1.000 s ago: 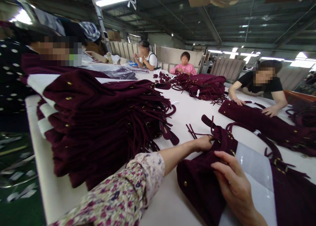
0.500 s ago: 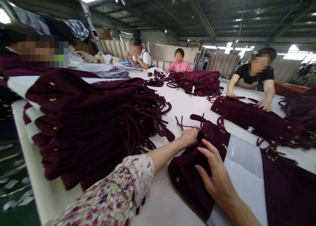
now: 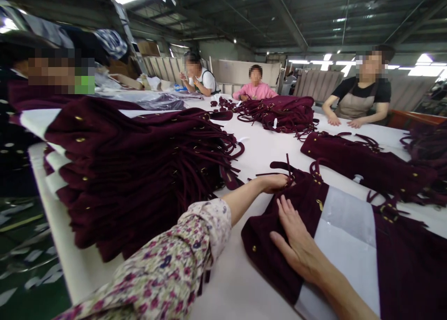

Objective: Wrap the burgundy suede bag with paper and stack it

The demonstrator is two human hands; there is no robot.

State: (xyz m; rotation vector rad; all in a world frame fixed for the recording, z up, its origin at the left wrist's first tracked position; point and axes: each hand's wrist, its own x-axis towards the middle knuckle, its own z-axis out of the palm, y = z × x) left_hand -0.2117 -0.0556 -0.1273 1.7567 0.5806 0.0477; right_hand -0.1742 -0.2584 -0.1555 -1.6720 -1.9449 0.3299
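Note:
A dark maroon bag with brass studs and thin cord ties lies on the white table in front of me. My left hand is closed at the bag's upper edge, by the cords and a strap; its fingertips are partly hidden. My right hand rests flat on the bag's side, fingers stretched and thumb apart. Pale sheeting lies against the bag, and more maroon fabric with a buckle lies to the right of it.
A tall stack of maroon bags stands at the left. Another maroon bag lies at the right, with a heap of bags farther back. Co-workers sit or stand around the table, one in a brown apron.
My right hand has flattened onto the bag, and my left hand has shifted slightly right along its upper edge. The co-worker at the right has straightened, hands off their bag.

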